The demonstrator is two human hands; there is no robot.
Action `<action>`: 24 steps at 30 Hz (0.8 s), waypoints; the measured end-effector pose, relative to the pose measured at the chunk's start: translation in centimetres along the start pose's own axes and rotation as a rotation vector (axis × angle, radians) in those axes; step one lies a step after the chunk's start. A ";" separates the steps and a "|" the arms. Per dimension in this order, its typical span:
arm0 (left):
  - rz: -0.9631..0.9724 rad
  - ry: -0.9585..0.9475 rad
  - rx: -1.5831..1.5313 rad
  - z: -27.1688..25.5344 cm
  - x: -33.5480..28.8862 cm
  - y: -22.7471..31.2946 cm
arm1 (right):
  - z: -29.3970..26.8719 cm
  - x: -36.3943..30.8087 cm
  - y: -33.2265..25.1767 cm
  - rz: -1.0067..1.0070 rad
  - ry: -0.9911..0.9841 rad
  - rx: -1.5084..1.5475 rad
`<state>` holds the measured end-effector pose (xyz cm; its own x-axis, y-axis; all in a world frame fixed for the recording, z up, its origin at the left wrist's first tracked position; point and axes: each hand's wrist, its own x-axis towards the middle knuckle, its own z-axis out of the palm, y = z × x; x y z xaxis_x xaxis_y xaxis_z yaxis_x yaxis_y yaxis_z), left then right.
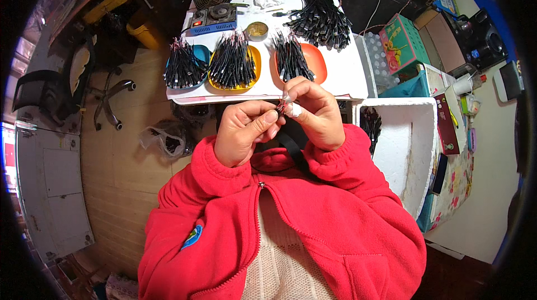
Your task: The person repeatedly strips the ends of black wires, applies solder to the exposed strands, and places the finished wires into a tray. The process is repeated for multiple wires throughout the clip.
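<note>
Close in front of my chest, just off the table's near edge, my two hands meet. My left hand (240, 132) pinches a short black cable (281, 107) between thumb and fingers. Thin reddish wires stick out of its end. My right hand (321, 114), with a white wrap on one digit, is closed at those wire ends; the fingertips hide what exactly they grip. Beyond the hands, bunches of short black cables fill a blue tray (203, 54), a yellow tray (257, 69) and an orange tray (316, 62) on the white table (348, 76).
Behind the trays stand a blue-cased device with a dial (215, 24) and a round tin (257, 31). A big bundle of black cables (324, 24) lies at the far right. A white foam box (394, 104) holding some cables adjoins the table. Left is a wheeled chair base (109, 95).
</note>
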<state>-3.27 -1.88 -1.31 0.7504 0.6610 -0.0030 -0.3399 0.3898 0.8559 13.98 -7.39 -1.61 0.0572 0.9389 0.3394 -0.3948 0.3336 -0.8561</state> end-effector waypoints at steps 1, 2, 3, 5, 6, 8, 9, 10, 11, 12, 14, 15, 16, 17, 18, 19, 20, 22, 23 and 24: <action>0.000 0.001 0.008 0.0 0.0 0.0 | -0.1 0.0 0.1 -0.044 0.009 -0.049; 0.010 0.004 0.015 0.1 -0.1 -0.1 | -0.2 -0.1 0.2 -0.039 -0.012 -0.051; 0.017 0.016 0.030 0.2 -0.1 -0.2 | -0.1 -0.1 0.4 0.090 -0.025 0.199; 0.053 0.044 0.055 0.3 -0.1 -0.5 | 0.3 -0.4 1.1 0.325 -0.042 0.712; 0.037 0.043 0.050 0.3 -0.1 -0.5 | 0.5 -0.6 1.4 0.356 -0.049 0.755; 0.006 0.045 0.039 0.2 -0.1 -0.6 | 0.4 -0.7 1.5 0.348 -0.018 0.686; 0.007 0.033 0.042 0.1 -0.2 -0.6 | 0.4 -0.8 1.5 0.347 -0.017 0.652; 0.007 0.022 0.045 0.1 -0.2 -0.6 | 0.3 -0.7 1.5 0.306 -0.003 0.668; 0.016 0.011 0.054 0.0 -0.1 -0.5 | 0.2 -0.7 1.4 0.326 0.027 0.644; 0.012 0.010 0.064 0.0 -0.1 -0.5 | 0.1 -0.6 1.3 0.326 0.053 0.628; 0.009 0.018 0.092 0.0 -0.2 -0.5 | 0.1 -0.5 1.2 0.324 0.025 0.573; 0.020 0.020 0.094 0.1 -0.2 -0.6 | 0.1 -0.5 1.3 0.329 0.032 0.576; 0.030 0.022 0.095 0.2 -0.1 -0.6 | 0.1 -0.5 1.4 0.340 0.034 0.581; 0.048 0.019 0.083 0.2 -0.1 -0.6 | 0.2 -0.4 1.5 0.350 0.041 0.581; 0.048 0.017 0.113 0.2 0.0 -0.5 | 0.2 -0.5 1.7 0.365 0.068 0.581; 0.017 0.043 0.112 0.2 0.1 -0.6 | 0.3 -0.6 1.9 0.340 0.077 0.565; 0.006 0.066 0.100 0.3 0.3 -0.7 | 0.3 -0.6 2.1 0.317 0.091 0.546; -0.019 0.068 0.087 0.1 0.8 -0.6 | 0.0 -0.4 2.4 0.297 0.102 0.532; -0.031 0.064 0.081 0.1 1.1 -0.6 | -0.1 -0.2 2.6 0.270 0.120 0.428; -0.049 0.074 0.078 0.0 1.3 -0.5 | -0.3 0.0 2.8 0.243 0.136 0.323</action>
<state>-2.13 -1.18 -1.76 0.7200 0.6891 -0.0821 -0.2562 0.3738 0.8914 13.17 -6.38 -4.14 0.0392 0.9968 0.0700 -0.6778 0.0780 -0.7311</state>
